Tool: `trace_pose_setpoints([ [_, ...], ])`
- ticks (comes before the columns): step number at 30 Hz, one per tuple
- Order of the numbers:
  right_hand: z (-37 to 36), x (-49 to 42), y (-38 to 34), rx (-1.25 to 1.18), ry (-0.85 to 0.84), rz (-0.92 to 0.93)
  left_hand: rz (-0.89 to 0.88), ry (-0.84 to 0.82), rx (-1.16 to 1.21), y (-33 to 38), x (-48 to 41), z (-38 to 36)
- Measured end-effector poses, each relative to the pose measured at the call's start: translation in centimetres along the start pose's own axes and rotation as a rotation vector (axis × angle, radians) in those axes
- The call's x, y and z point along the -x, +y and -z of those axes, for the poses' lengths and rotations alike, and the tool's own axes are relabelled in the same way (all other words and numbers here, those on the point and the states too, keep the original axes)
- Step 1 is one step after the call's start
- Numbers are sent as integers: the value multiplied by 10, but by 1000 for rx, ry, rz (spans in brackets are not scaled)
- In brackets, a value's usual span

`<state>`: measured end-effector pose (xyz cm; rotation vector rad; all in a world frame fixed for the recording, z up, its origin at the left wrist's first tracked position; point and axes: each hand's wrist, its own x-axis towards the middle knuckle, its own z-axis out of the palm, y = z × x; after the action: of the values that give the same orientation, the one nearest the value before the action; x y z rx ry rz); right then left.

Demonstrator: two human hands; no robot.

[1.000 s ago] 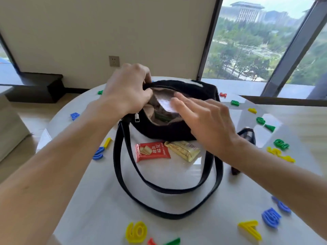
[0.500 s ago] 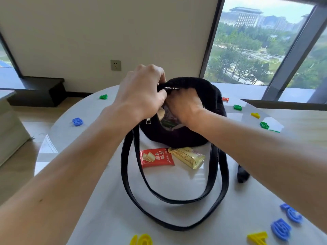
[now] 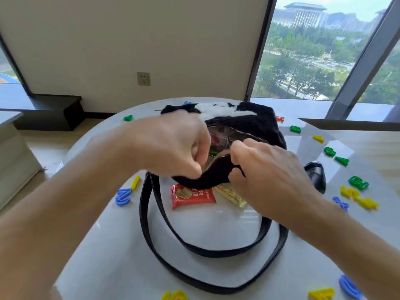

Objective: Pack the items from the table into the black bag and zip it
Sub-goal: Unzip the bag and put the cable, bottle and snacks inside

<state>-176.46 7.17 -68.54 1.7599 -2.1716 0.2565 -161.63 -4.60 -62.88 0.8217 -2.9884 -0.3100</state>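
Fingers (image 3: 200,151) of left hand (image 3: 173,146), right hand (image 3: 270,178) gripping black bag (image 3: 266,126) rim, glossy white table (image 3: 216,230), big window (image 3: 303,61)

The right hand (image 3: 270,180) has been drawn out of the black bag (image 3: 259,122), and the near rim of the opening is now pinched between its thumb and fingers. The white packet held a second ago is gone from view. The left hand (image 3: 173,146) has been shifted down to the opening's left end. The bag has been pulled nearer, so the red packet (image 3: 192,195) and gold packet (image 3: 231,193) are partly covered.
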Motion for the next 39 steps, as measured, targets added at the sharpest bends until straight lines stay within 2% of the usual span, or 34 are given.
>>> trace_pose_setpoints([
  [2, -1, 8, 6, -7, -138, -55, -54, -206, -129, 13, 8, -15],
  [4, -11, 13, 9, 5, -194, -58, -43, -281, -245, 24, 8, -33],
  [10, -40, 18, 10, 51, -162, -49, 30, -174, -428, 29, -2, -66],
  [13, -40, 18, 15, 32, -171, -46, 28, -137, -421, 27, -7, -72],
  [21, -17, 20, 36, -197, -255, -141, -86, -49, -358, 23, -9, -81],
  [23, -8, 18, 44, -241, -242, -181, -94, -34, -137, 20, -11, -70],
  [27, 9, 14, 57, -538, -157, -264, 19, 108, 548, 18, -16, -39],
  [30, 12, 12, 50, -734, 11, -224, 120, 177, 1027, 25, -20, -34],
  [32, 11, 11, 43, -791, 65, -174, 144, 222, 1279, 33, -22, -36],
  [36, 9, 13, 41, -742, 105, -136, 146, 281, 1488, 39, -26, -46],
  [39, 9, 14, 42, -571, 185, -100, 106, 258, 1480, 41, -27, -50],
])
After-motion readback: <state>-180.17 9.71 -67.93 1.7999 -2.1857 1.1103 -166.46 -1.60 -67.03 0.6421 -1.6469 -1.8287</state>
